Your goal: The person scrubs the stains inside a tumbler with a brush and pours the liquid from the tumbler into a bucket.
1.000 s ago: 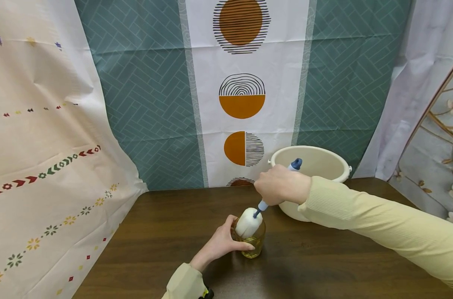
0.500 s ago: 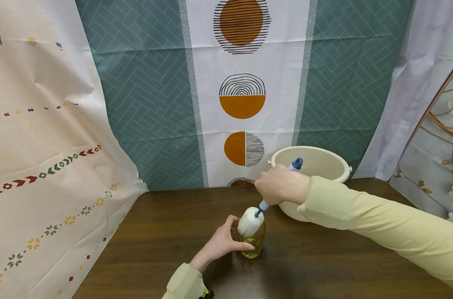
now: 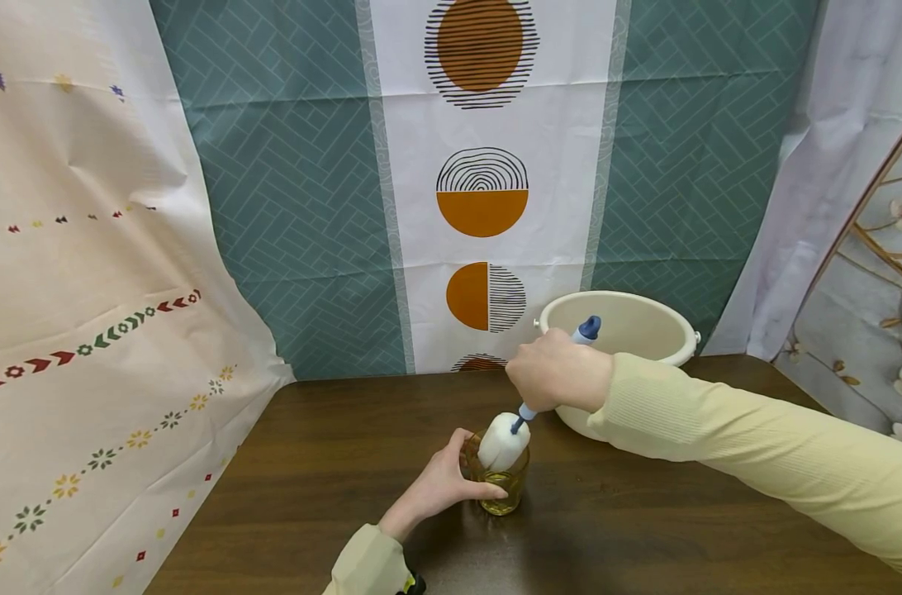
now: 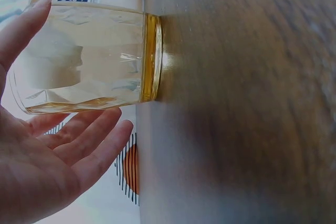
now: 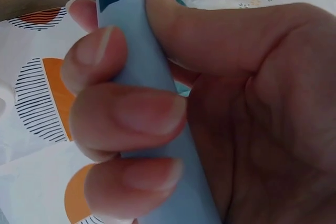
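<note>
My left hand (image 3: 445,479) grips an amber glass (image 3: 505,498) around its side, thumb in front and fingers behind. In the left wrist view, the faceted glass (image 4: 113,56) stands with its thick base on the wooden table. A cup brush with a white sponge head (image 3: 501,445) is tilted into the mouth of the glass, the sponge partly inside. My right hand (image 3: 558,373) holds the brush above the glass. Its fingers curl around the light blue handle (image 5: 144,51) in the right wrist view. The handle's dark blue end pokes out above the fist.
A cream bucket (image 3: 581,421) stands behind my right hand, near the back of the dark wooden table (image 3: 332,471). Patterned cloths hang along the back, and a cream cloth (image 3: 109,397) runs down the left. Floral fabric (image 3: 867,330) covers the right side.
The sponge head has shifted slightly to the right inside the mouth of the glass. My left hand and the glass stay in place.
</note>
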Tool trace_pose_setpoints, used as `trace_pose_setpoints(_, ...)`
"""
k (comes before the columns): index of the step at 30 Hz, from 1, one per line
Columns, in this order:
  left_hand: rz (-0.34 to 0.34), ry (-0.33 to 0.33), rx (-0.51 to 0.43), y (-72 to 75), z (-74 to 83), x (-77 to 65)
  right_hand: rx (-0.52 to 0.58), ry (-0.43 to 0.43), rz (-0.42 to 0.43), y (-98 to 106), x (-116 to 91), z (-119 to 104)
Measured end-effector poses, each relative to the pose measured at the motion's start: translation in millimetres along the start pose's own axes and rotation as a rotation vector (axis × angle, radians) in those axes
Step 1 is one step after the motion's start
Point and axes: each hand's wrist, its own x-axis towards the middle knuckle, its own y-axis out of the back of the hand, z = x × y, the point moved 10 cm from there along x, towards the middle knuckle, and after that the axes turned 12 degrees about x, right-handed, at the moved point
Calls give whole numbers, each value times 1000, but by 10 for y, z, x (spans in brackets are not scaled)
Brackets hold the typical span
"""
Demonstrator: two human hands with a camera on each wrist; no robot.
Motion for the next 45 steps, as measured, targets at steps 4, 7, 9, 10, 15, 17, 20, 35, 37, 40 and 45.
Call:
trace_pose_setpoints(4, -2, 9, -4, 4, -2, -7, -3, -3, 5, 16, -9, -12)
trace_pose_setpoints(7, -1, 10, 1, 8, -1, -10, -8, -4, 1, 24, -11, -24)
trace_pose_setpoints(9, 2, 7, 3, 10, 4, -12, -6, -9, -7, 26, -12, -31)
trace_pose_setpoints(10, 3, 2, 2, 11, 10, -12, -5, -12, -11, 29, -13, -34)
trace_pose_setpoints(15, 4, -13, -3, 19, 33, -14, 9, -25, -29, 36, -27, -35)
trace_pose_setpoints(17, 3, -13, -3, 19, 30, -13, 17, -24, -36, 39, -34, -36)
trace_pose_setpoints(20, 3, -9, -3, 18, 17, -13, 38, -22, -50, 40, -40, -32)
trace_pose_setpoints(35, 5, -1, 25, 13, -13, 2, 145, -17, -178, -144, 65, 11)
trace_pose_setpoints(37, 8, -6, 26, 16, -3, 2, 148, -11, -180, -164, 79, 5)
trace_pose_setpoints(40, 10, -6, 28, 15, 2, -2, 140, 2, -174, -198, 95, -9)
trace_pose_setpoints(45, 12, -11, 27, 20, 14, -4, 99, 24, -123, -234, 126, -25)
